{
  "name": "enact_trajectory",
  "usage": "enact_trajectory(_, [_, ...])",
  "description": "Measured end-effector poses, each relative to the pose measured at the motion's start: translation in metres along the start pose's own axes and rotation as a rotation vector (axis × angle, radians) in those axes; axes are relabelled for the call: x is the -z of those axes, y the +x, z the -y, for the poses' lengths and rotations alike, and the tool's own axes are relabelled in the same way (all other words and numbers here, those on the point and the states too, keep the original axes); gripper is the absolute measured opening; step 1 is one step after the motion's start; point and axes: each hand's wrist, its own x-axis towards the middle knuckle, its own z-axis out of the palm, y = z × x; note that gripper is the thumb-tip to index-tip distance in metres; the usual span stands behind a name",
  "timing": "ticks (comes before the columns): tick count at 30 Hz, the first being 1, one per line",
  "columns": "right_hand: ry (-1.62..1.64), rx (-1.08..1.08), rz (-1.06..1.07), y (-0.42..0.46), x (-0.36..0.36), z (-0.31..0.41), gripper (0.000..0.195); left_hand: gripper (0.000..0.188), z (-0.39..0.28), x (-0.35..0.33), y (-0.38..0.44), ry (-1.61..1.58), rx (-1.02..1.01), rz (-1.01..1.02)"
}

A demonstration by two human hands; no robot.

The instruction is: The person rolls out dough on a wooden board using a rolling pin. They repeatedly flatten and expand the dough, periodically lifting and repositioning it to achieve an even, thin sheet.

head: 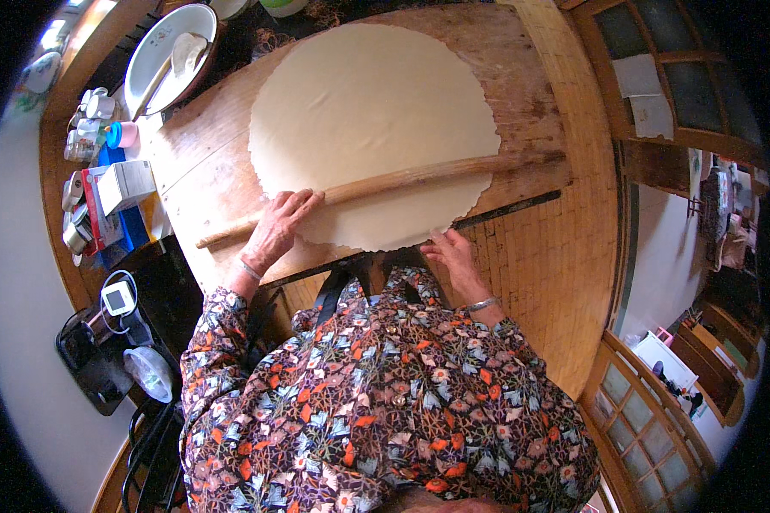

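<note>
A large, thin round sheet of rolled dough (372, 102) with a ragged rim covers much of the wooden board (199, 186). Across its near part lies a long wooden rolling pin (410, 179), extending past the dough on both sides. My left hand (281, 226) is laid over the pin left of its middle, fingers curled on it. At the near right rim of the dough, my right hand (452, 253) has its fingertips on the edge, which seems pinched between thumb and fingers. The dough's near rim reaches the board's front edge.
An enamel basin (199, 22) with a wooden-handled scoop stands back left. Cups (100, 106), a pink jar with a blue lid (123, 134) and a white box (127, 186) line the left side. A blood pressure monitor (117, 298) sits nearer. Glazed wooden doors (641, 417) stand right.
</note>
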Motion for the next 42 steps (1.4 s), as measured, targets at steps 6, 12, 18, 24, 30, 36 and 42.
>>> enact_trajectory(6, [0.099,-0.078,0.054,0.008,-0.008,0.022,0.023,0.055,0.003,-0.001,0.0,0.016,0.047,0.004])
enact_trajectory(12, [-0.043,0.255,0.203,0.035,-0.053,0.126,0.021,0.045,0.002,-0.003,0.017,-0.079,0.137,-0.226])
enact_trajectory(18, [-1.576,1.407,-0.091,0.044,-0.051,0.123,0.037,0.05,-0.034,-0.03,0.052,0.032,0.139,-0.507])
enact_trajectory(24, [-1.485,1.358,-0.133,0.045,-0.062,0.124,0.049,0.05,-0.057,-0.063,0.089,0.143,0.168,-0.44])
enact_trajectory(30, [-1.522,1.257,-0.032,0.042,-0.043,0.119,0.05,0.05,-0.073,-0.076,0.066,0.123,0.188,-0.405])
enact_trajectory(36, [-1.377,1.287,0.244,0.025,-0.033,0.106,0.056,0.049,-0.093,-0.07,0.039,0.013,0.13,-0.345])
enact_trajectory(42, [-1.381,1.269,0.28,0.02,-0.034,0.1,0.056,0.045,-0.097,-0.073,0.032,-0.051,0.129,-0.297])
